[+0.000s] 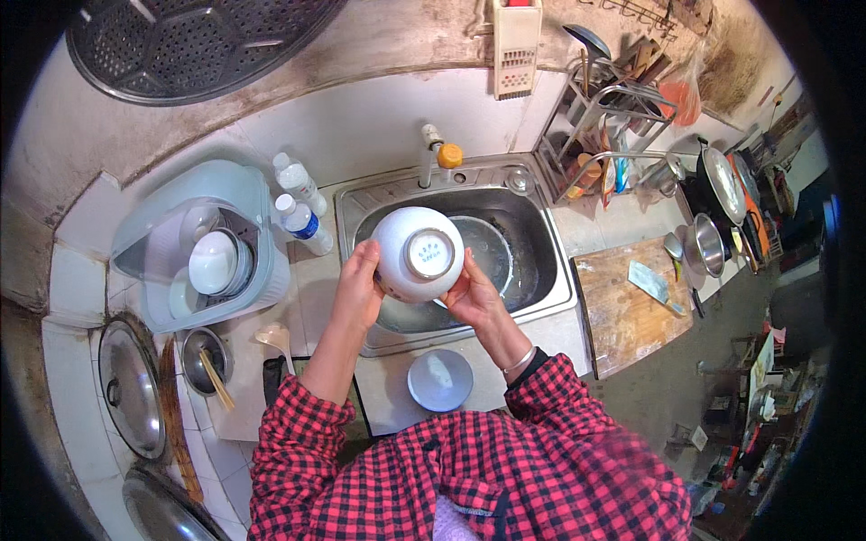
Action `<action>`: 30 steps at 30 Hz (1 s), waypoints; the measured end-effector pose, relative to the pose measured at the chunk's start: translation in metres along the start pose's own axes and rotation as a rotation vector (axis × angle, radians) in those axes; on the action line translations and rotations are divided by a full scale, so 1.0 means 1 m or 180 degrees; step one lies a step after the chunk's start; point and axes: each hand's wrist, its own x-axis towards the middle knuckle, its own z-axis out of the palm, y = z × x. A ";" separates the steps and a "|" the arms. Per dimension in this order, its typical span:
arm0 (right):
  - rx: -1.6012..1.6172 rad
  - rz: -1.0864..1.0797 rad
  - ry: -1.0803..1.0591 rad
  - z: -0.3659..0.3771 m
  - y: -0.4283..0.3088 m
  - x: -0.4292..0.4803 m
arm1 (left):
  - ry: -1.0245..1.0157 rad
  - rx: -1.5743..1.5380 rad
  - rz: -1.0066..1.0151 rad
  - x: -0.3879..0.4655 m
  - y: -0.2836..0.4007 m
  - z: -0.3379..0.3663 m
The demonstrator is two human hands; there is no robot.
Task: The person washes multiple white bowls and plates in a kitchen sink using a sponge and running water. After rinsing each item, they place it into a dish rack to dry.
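Between both hands, over the sink, a white ceramic bowl [418, 254] is held with its foot ring facing me. My left hand [362, 280] grips its left side, and my right hand [473, 291] supports its lower right edge. Beneath it, in the stainless steel sink [534, 237], lies a large round vessel [484, 237], partly hidden by the bowl and my right hand. Another pale bowl [440, 380] rests on the counter between the sink and my body. The faucet [426, 159] stands at the sink's back edge.
Left of the sink are two plastic bottles [306, 223] and a lidded plastic bin [274, 270] holding bowls. A ladle [274, 335] and a metal bowl with chopsticks [203, 362] lie nearer me. To the right, a cleaver [649, 284] rests on a wooden cutting board [616, 324], below a metal rack [551, 169].
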 end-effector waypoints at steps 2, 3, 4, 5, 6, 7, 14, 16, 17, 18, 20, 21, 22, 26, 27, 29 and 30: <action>0.0210 -0.0051 0.0052 -0.005 -0.012 -0.002 | 0.0030 0.0597 0.0676 -0.004 -0.011 0.015; 0.0120 -0.0048 -0.0150 -0.007 -0.016 -0.004 | 0.0156 0.0905 0.0960 -0.007 -0.017 0.021; 0.0058 -0.0072 -0.0229 -0.007 -0.019 -0.007 | 0.0056 0.1385 0.1242 -0.008 -0.021 0.027; 0.0021 -0.0077 -0.0172 -0.006 -0.022 -0.011 | -0.0048 0.1865 0.1516 -0.008 -0.026 0.032; -0.0127 -0.0173 -0.0310 -0.005 -0.024 -0.015 | -0.0147 0.2286 0.1630 -0.009 -0.029 0.036; -0.0210 -0.0155 -0.0407 -0.003 -0.026 -0.019 | -0.0137 0.2496 0.1920 -0.010 -0.031 0.039; -0.0519 -0.0339 -0.0602 0.010 -0.037 -0.031 | 0.0133 0.2243 0.2103 -0.005 -0.032 0.058; -0.0493 -0.0331 -0.0663 0.010 -0.039 -0.030 | 0.0321 0.2202 0.1994 -0.003 -0.027 0.062; -0.0494 -0.0301 -0.0634 0.010 -0.039 -0.029 | 0.0368 0.2183 0.1853 -0.001 -0.025 0.063; -0.0472 -0.0303 -0.0590 0.009 -0.039 -0.029 | 0.0402 0.2183 0.1739 0.000 -0.022 0.064; -0.0448 -0.0299 -0.0557 0.009 -0.038 -0.029 | 0.0394 0.2458 0.1625 0.003 -0.016 0.064; -0.0446 -0.0292 -0.0572 0.009 -0.038 -0.030 | 0.0353 0.2737 0.1627 0.004 -0.014 0.064; -0.0399 -0.0317 -0.0650 0.010 -0.037 -0.030 | 0.0371 0.3064 0.1719 0.006 -0.013 0.064; -0.0396 -0.0375 -0.0493 0.017 -0.037 -0.032 | 0.0056 0.3120 0.1767 0.010 -0.017 0.063; -0.0336 -0.0391 -0.0445 0.018 -0.038 -0.031 | -0.0011 0.2875 0.1677 0.009 -0.021 0.063; -0.0237 -0.0378 -0.0355 0.018 -0.039 -0.029 | -0.0156 0.2719 0.1630 0.007 -0.024 0.062; -0.0202 -0.0344 -0.0308 0.016 -0.041 -0.028 | -0.0230 0.2802 0.1670 0.004 -0.025 0.062</action>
